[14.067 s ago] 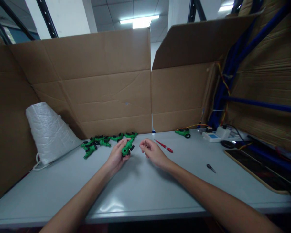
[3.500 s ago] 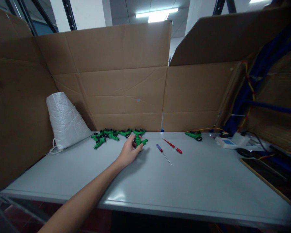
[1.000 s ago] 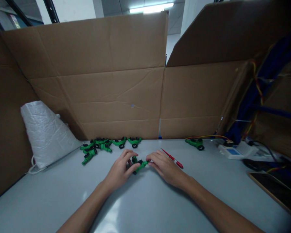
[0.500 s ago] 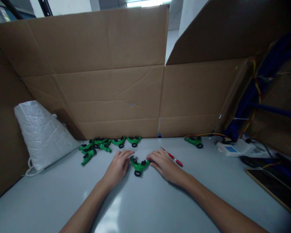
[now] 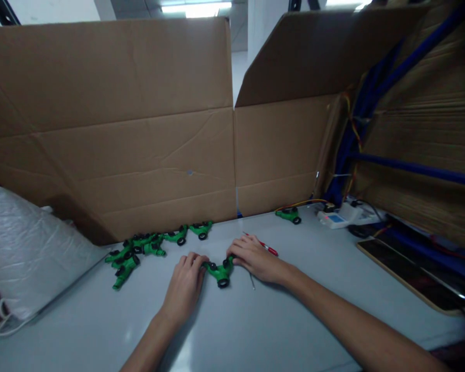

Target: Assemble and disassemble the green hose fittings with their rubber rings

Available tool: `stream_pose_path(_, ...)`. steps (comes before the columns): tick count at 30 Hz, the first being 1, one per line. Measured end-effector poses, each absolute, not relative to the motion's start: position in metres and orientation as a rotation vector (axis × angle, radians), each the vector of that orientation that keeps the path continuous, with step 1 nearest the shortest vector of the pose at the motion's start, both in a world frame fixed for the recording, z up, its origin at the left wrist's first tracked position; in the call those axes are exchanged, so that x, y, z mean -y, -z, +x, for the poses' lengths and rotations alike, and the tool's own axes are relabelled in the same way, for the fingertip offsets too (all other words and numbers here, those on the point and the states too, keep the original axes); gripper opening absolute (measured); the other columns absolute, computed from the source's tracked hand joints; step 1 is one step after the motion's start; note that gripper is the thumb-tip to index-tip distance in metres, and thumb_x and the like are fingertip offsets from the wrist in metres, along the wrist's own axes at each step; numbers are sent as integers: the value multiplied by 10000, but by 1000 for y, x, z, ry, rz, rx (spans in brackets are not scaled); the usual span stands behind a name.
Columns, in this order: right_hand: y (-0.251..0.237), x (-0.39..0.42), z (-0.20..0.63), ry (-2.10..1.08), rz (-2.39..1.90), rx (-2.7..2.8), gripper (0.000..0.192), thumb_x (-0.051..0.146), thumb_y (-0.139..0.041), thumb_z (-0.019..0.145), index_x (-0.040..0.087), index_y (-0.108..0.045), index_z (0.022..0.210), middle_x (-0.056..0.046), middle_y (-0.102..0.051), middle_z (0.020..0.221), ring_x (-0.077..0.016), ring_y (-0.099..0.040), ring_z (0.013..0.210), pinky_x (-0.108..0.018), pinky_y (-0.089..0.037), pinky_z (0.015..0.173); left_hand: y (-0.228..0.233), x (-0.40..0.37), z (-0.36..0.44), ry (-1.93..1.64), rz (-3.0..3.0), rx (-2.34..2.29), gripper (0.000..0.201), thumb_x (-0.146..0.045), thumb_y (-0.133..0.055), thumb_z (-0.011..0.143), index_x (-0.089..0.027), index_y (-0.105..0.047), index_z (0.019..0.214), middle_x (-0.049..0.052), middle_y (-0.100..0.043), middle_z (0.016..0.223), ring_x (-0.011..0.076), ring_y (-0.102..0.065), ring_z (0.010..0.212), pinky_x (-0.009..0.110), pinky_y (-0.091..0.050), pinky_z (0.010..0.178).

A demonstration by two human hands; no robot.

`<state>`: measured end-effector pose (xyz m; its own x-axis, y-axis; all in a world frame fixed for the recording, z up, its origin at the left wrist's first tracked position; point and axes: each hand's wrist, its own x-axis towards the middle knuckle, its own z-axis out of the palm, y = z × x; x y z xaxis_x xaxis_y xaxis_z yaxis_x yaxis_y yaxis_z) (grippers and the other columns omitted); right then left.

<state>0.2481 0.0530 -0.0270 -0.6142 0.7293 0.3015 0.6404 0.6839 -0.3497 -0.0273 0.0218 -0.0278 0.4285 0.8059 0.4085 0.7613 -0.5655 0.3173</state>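
Both forearms slant inward; the left hand and right hand face each other, slightly apart, fingers curled downward.

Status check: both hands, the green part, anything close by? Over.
Left hand at one end of green fitting, right hand at the other. Black ring faces camera. Metal shaft and red tool beside right hand.

Between the left hand and the right hand, touching both: a green, Y-shaped plastic fitting. Behind and to the left, on the smooth grey tabletop: a cluster of green plastic fittings, before the brown cardboard wall; farther left, a white quilted bag. Behind the right hand: a slim red screwdriver. Right rear: a white plastic power strip.
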Motion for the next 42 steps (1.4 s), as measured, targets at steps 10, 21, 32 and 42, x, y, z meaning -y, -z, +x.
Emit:
stream_pose_path(10, 26, -54, 253, -366, -1036, 2372, 198, 230, -582, 1057, 258, -632, 1246, -63, -705, 1234, -254, -569, 1168, -431, -386, 1021, 27, -24, -27, -922, 2498, -1385, 209, -223, -487, 1054, -250, -626, 1208, 88, -721, 1153, 284, -646, 1059, 443, -512, 939)
stream_pose_path(21, 32, -62, 250, -434, -886, 2126, 128, 203, -625, 1017, 236, -661, 1135, -49, -696, 1125, -233, -598, 1056, -384, -431, 968, 18, -27, -28, -1100, 2609, -1318, 231, -226, -480, 1072, -247, -588, 1275, 82, -704, 1204, 251, -650, 1052, 420, -495, 966)
stream_pose_path(32, 25, -58, 247, -331, -814, 2087, 150, 149, -622, 980, 237, -635, 1101, -55, -669, 1090, -248, -569, 1043, -390, -431, 945, 7, -22, -22, -1141, 2585, -1238, 238, -225, -509, 1051, -237, -621, 1261, 78, -682, 1155, 223, -638, 973, 394, -495, 974)
stream_pose_path(42, 25, -55, 245, -305, -815, 2100, 153, 217, -620, 1001, 238, -644, 1151, -62, -684, 1101, -254, -578, 1060, -395, -436, 959, 10, -24, -26, -1164, 2443, -1317, 256, -294, -532, 1050, -230, -627, 1279, 86, -683, 1159, 221, -646, 966, 323, -543, 794)
